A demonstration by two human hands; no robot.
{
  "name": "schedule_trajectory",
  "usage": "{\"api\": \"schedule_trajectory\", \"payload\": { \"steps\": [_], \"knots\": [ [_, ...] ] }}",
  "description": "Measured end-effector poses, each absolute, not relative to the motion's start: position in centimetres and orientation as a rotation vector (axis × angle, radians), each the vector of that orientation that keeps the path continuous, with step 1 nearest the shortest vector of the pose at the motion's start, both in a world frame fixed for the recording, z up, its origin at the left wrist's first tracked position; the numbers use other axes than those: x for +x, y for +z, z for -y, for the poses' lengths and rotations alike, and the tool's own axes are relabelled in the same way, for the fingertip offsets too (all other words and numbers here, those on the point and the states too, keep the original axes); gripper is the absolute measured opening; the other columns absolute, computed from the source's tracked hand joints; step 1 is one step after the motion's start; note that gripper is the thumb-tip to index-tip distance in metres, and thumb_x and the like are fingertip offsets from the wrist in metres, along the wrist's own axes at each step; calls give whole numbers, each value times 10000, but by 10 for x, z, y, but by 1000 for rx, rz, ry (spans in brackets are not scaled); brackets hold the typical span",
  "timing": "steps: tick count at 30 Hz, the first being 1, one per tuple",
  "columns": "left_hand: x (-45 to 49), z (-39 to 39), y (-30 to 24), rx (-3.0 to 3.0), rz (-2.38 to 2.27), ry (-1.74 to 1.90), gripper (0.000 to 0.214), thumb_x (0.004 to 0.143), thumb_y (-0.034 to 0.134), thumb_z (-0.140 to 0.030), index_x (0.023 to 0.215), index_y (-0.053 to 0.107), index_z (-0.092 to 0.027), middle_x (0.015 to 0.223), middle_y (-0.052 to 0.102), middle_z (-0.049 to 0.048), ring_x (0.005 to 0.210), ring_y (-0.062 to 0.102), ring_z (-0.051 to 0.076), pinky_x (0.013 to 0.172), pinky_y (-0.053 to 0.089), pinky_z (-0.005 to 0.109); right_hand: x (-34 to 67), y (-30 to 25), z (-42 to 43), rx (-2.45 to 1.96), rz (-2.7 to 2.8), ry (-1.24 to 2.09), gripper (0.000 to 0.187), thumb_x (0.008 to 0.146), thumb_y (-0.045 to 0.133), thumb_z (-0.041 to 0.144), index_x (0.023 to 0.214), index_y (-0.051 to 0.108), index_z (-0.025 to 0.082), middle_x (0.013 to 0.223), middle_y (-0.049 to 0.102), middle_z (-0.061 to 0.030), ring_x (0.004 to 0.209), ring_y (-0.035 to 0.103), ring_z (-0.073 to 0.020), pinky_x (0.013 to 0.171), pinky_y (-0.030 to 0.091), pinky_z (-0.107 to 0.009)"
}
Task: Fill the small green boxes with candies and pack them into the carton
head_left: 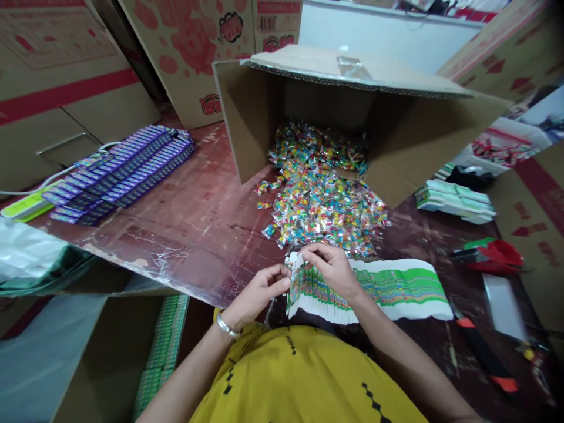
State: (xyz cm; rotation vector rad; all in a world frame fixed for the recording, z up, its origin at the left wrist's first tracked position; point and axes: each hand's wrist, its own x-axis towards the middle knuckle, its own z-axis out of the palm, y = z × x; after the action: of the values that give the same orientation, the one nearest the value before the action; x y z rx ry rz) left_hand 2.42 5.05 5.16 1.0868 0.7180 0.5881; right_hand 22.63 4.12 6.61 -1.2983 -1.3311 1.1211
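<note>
Between my hands stands a small printed folding carton (295, 288), white with green and coloured print, near the table's front edge. My left hand (271, 285) is closed at its left side, thumb and fingers pinching its edge. From above, my right hand (328, 267) pinches the carton's upper edge. A long overlapping row of flat green-and-white cartons (396, 285) runs rightward from under my right hand. Just beyond my hands lies a heap of small clear-wrapped colourful candies (326, 205), spilling from a cardboard box (388, 141) tipped on its side.
Stacked purple boxes (127, 170) sit at the left beside a green power strip (26, 205). At the right are bundled cartons (456, 200), a red tape roll (502, 255) and a black-and-orange cutter (484, 352). Below left, an open box (110, 358) holds green packs.
</note>
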Motion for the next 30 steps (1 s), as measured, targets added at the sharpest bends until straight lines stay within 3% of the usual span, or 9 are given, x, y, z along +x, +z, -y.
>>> {"api": "schedule_trajectory", "payload": {
  "steps": [4,7,9,13,17,21,23,27,30],
  "knots": [
    [30,-49,50,838,-565,603,386,744,743,-400,1004,588,-161,954,657,73,878,643,193,827,484,317,222,70,-37,-1334,1311,1010,183,887,582,346,876,683,193,862,679,-36,668,641,-156,615,534,-277],
    [32,-48,49,742,-546,627,398,761,739,-345,1084,592,-165,1045,663,102,935,656,219,855,496,355,223,75,-30,-1402,1463,703,221,912,542,303,1061,684,222,1049,647,-72,945,624,-207,821,513,-334],
    [32,-49,48,718,-542,641,448,772,732,-331,1160,586,-162,1089,662,117,957,656,227,873,493,367,223,78,-22,-1442,1615,563,308,925,514,275,1209,633,254,1081,622,-77,1006,590,-212,893,469,-351],
    [29,-52,48,749,-556,619,478,788,712,-350,1211,601,-156,1103,672,122,948,658,227,883,478,362,224,80,-12,-1391,1827,844,371,920,510,243,1287,562,261,854,633,-20,750,591,-152,739,474,-288],
    [26,-52,50,945,-588,542,482,748,744,-364,1172,646,-157,1074,686,96,965,636,225,888,456,330,234,83,-17,-1335,1738,1239,237,880,566,250,1111,598,211,632,561,53,548,507,-102,519,388,-203],
    [24,-49,53,1123,-653,468,344,828,655,-355,1100,686,-146,968,702,61,843,626,185,777,465,274,247,87,-26,-1230,1871,1550,106,829,633,273,908,654,204,545,558,63,467,486,-91,445,340,-184],
    [25,-47,54,1144,-727,520,318,864,607,-354,1090,689,-146,933,704,51,797,621,172,731,467,260,245,85,-27,-1270,1771,1501,120,836,632,300,897,666,204,575,580,47,491,513,-99,458,369,-190],
    [32,-42,53,1154,-914,779,302,855,622,-320,1100,677,-153,1005,699,61,925,622,205,825,479,290,225,70,-23,-1381,1380,1192,240,795,686,313,1006,641,209,811,640,-1,704,595,-137,570,462,-216],
    [41,-38,49,1139,-1053,936,238,827,655,-310,990,688,-141,948,701,62,894,631,196,810,495,283,208,56,-18,-1407,1286,1148,155,807,674,335,778,621,191,656,557,33,596,534,-114,524,429,-204]
  ]
}}
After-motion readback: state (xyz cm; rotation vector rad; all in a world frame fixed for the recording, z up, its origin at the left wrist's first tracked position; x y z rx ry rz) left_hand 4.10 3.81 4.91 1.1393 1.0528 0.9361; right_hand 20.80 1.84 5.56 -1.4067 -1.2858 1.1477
